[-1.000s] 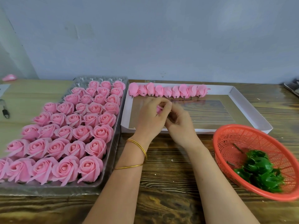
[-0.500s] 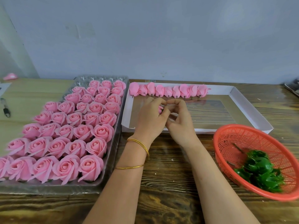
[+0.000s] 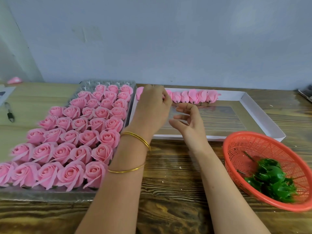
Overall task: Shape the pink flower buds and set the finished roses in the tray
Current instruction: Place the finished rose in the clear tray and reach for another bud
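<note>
filling the clear plastic tray (image 3: 50,194) are open pink roses (image 3: 89,137); closed pink buds (image 3: 194,97) line the far edge of the white cardboard tray (image 3: 263,119). left hand (image 3: 152,108) curls over that row, grip hidden; right hand (image 3: 190,122) hangs slack, fingers apart.

craft workshop | tray of roses (image 3: 104,83) | basket of green leaves (image 3: 239,154) | wooden bench (image 3: 168,191)

Wooden table (image 3: 168,174), pale at left, dark-grained at right, bearing: clear plastic tray (image 3: 42,194) at left, white cardboard tray (image 3: 263,115) just beside it, red mesh basket (image 3: 239,154) near right, pen (image 3: 9,114) far left.
</note>
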A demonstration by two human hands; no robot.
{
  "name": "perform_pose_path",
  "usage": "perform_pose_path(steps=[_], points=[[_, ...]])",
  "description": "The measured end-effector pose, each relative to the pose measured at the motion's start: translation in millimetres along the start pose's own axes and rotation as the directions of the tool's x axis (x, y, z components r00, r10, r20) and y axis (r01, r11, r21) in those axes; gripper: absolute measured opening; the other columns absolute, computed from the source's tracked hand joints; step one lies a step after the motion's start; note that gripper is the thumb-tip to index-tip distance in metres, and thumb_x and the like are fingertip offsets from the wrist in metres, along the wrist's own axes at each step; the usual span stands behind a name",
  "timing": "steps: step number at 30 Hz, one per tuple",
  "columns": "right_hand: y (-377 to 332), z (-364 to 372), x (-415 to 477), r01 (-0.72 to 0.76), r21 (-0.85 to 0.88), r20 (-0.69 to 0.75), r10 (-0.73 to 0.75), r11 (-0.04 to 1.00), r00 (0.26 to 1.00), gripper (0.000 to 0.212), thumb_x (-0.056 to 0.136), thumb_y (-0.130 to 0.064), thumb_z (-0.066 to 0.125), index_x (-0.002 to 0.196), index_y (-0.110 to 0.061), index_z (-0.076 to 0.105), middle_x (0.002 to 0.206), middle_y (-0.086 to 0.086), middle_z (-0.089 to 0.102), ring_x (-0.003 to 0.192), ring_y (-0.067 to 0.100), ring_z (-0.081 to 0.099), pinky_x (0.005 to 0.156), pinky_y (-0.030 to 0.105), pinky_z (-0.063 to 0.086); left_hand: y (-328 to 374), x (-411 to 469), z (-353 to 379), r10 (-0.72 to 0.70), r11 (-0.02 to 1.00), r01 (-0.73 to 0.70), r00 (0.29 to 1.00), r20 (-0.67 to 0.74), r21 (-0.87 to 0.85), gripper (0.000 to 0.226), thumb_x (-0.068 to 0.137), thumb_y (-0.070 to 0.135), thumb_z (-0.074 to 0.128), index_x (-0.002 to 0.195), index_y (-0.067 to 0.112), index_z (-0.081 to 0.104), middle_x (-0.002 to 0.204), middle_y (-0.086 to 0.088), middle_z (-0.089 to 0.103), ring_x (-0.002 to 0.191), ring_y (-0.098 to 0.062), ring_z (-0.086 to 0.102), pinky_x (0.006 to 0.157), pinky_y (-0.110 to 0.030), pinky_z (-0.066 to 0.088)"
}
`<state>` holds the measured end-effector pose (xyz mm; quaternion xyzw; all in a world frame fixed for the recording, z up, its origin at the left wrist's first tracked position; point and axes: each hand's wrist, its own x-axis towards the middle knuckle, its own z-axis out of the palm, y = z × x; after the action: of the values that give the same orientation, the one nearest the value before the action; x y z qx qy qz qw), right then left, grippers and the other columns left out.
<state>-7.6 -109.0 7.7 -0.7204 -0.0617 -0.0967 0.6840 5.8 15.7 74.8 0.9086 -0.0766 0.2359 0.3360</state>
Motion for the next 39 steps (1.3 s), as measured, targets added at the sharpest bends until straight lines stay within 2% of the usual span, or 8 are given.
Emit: perform_pose_path(steps=[7,12,18,22,27,30,34,39], points=[[-1.6,-1.2,-0.5,-0.019,0.003,0.009,0.019,1.0,1.0,0.047,0.068,-0.026,0.069,0.112,-0.033,0.053,0.116,-0.007,0.056,0.097,0.01,0.059,0.082,0.024,0.051,-15.8,31.3,-62.6,0.03,0.985,-0.044,0.996,0.081,0.165,0.018,0.093,0.015,0.054,0.095,0.004,0.067,0.082,-0.004,0.058,0.081,-0.019,0.05,0.061,-0.019,0.026],[-0.5,-1.7,-1.4,-0.037,0.004,0.018,0.037,0.999,0.999,0.046,0.077,-0.016,0.072,0.116,-0.031,0.053,0.118,-0.005,0.056,0.102,0.015,0.06,0.085,0.027,0.05,-58.8,51.2,-95.7,-0.103,0.96,0.065,0.987,0.126,0.273,0.011,0.092,0.016,0.056,0.088,0.01,0.064,0.064,0.006,0.052,0.076,-0.022,0.052,0.068,-0.025,0.032],[-2.1,-0.9,-0.7,-0.043,-0.022,0.011,0.043,0.999,0.999,0.047,0.083,-0.006,0.072,0.122,-0.024,0.052,0.119,-0.003,0.055,0.101,0.015,0.059,0.087,0.029,0.05,-131.5,76.5,-128.0,-0.29,0.904,0.229,0.949,0.122,0.361,0.011,0.09,0.013,0.059,0.082,0.008,0.065,0.061,-0.003,0.06,0.059,-0.023,0.06,0.083,-0.037,0.048],[-3.7,-0.4,-2.3,-0.043,-0.029,0.01,0.043,0.999,0.999,0.048,0.083,-0.004,0.071,0.124,-0.02,0.052,0.12,0.0,0.055,0.099,0.014,0.058,0.084,0.025,0.049,-173.9,86.2,-138.4,-0.404,0.857,0.338,0.909,0.101,0.388,0.015,0.09,0.008,0.058,0.089,-0.003,0.067,0.072,-0.016,0.065,0.052,-0.026,0.062,0.09,-0.046,0.052],[-5.3,-0.8,-2.3,-0.051,-0.05,0.014,0.052,0.997,0.999,0.049,0.083,-0.007,0.071,0.125,-0.021,0.051,0.12,-0.002,0.055,0.1,0.014,0.059,0.085,0.026,0.049,-203.9,83.2,-131.5,-0.439,0.78,0.29,0.885,0.156,0.554,0.021,0.092,0.007,0.056,0.094,-0.009,0.069,0.094,-0.028,0.068,0.09,-0.04,0.064,0.081,-0.037,0.046],[-5.1,-0.4,-3.1,-0.054,-0.056,0.016,0.055,0.997,0.998,0.046,0.083,-0.008,0.071,0.12,-0.028,0.052,0.12,-0.004,0.055,0.102,0.013,0.059,0.085,0.026,0.049,-218.4,78.4,-128.5,-0.464,0.741,0.242,0.859,0.218,0.626,0.021,0.091,0.005,0.056,0.089,-0.01,0.071,0.082,-0.024,0.067,0.085,-0.036,0.061,0.079,-0.037,0.046],[-5.6,-0.2,-2.7,-0.057,-0.06,0.011,0.057,0.997,0.998,0.046,0.083,-0.008,0.071,0.119,-0.029,0.052,0.12,-0.006,0.054,0.102,0.012,0.059,0.083,0.023,0.049,-233.5,75.5,-132.5,-0.501,0.725,0.228,0.822,0.271,0.65,0.022,0.093,0.006,0.056,0.09,-0.01,0.07,0.103,-0.029,0.068,0.096,-0.038,0.061,0.084,-0.036,0.045],[-6.2,1.1,-2.5,-0.057,-0.084,0.013,0.058,0.995,0.998,0.046,0.083,-0.008,0.071,0.121,-0.026,0.052,0.121,-0.006,0.054,0.102,0.012,0.059,0.084,0.024,0.049,-238.6,74.1,-132.6,-0.527,0.708,0.22,0.798,0.294,0.671,0.019,0.092,0.005,0.055,0.086,-0.006,0.068,0.1,-0.029,0.067,0.088,-0.034,0.061,0.081,-0.033,0.046]])
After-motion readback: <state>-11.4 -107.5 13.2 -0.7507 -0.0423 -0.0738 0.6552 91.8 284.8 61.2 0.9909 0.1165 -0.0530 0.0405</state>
